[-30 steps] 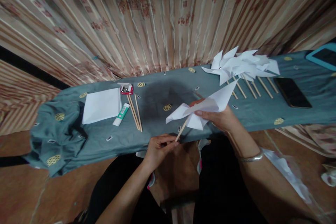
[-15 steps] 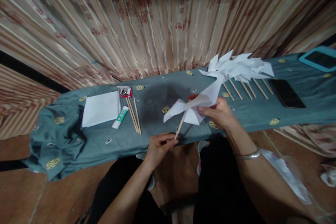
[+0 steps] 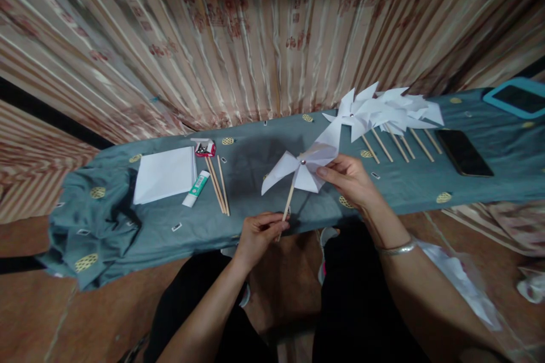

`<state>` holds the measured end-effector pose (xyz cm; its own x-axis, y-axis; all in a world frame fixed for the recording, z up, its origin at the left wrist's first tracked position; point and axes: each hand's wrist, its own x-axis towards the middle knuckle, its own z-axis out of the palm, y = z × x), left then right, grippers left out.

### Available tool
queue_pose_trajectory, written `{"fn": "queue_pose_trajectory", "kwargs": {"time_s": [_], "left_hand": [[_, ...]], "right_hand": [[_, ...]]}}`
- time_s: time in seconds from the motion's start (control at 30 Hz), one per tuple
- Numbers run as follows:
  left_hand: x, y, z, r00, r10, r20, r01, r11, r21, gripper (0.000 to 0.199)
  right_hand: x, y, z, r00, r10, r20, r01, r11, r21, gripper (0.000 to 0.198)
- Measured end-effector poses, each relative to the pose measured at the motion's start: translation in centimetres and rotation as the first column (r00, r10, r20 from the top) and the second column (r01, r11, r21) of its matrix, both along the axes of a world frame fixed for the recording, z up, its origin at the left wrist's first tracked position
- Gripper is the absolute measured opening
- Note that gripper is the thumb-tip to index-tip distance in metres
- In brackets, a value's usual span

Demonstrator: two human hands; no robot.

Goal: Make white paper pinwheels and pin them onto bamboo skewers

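A white paper pinwheel [image 3: 309,174] with a silver pin at its centre is held above the near edge of the cloth-covered table. My left hand [image 3: 260,238] pinches the lower end of its wooden stick [image 3: 288,204]. On the right side of the pinwheel, my right hand [image 3: 351,181] grips a paper blade between thumb and fingers. The far blade reaches up toward several other paper pinwheels [image 3: 389,110], which lie overlapping on the table with their sticks pointing toward me.
A green patterned cloth [image 3: 162,238] covers the narrow table. Left lie a stack of white paper [image 3: 164,176], a glue stick [image 3: 196,188], a red box of pins [image 3: 205,148] and three wooden sticks [image 3: 219,187]. Right are a black phone [image 3: 464,153] and a blue-framed tablet [image 3: 519,96].
The pinwheel has turned so its face and central pin now show toward me. My right hand has shifted slightly left and down; my left hand stays on the stick.
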<state>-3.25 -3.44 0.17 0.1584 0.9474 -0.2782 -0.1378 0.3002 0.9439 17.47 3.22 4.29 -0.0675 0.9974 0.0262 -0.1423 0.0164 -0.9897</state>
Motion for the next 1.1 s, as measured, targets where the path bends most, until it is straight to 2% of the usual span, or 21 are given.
{"fn": "queue_pose_trajectory", "kwargs": {"time_s": [0.2,0.47,0.6,0.87,0.93,1.0,1.1], "left_hand": [[-0.1,-0.1,0.0,1.0,-0.007,-0.022,0.007,1.0,0.01,0.03],[-0.6,0.2,0.3,1.0,0.012,-0.028,-0.01,0.999,0.047,0.028],[-0.3,0.4,0.2,0.998,0.06,0.012,-0.06,0.997,0.057,0.024],[0.0,1.3,0.1,0.986,0.153,0.073,-0.158,0.985,0.071,0.021],[0.1,1.4,0.1,0.984,0.162,0.079,-0.167,0.983,0.071,0.022],[0.2,1.5,0.0,0.981,0.173,0.084,-0.179,0.981,0.072,0.023],[0.2,1.7,-0.1,0.978,0.189,0.083,-0.195,0.978,0.075,0.027]], "right_hand": [[0.2,0.2,-0.1,0.998,-0.004,0.065,0.004,1.0,0.003,0.041],[0.2,0.0,0.0,0.988,-0.005,0.153,-0.006,0.997,0.073,0.048],[0.3,-0.2,-0.4,0.981,-0.074,0.181,0.05,0.99,0.135,0.052],[-0.5,-0.2,-1.8,0.949,-0.165,0.269,0.114,0.974,0.195,0.044],[-1.1,-0.5,-2.0,0.917,-0.226,0.329,0.147,0.958,0.248,0.038],[-1.8,-1.0,-1.8,0.844,-0.31,0.437,0.169,0.928,0.331,0.028],[-2.8,-2.0,-1.0,0.723,-0.402,0.562,0.1,0.865,0.491,0.019]]}}
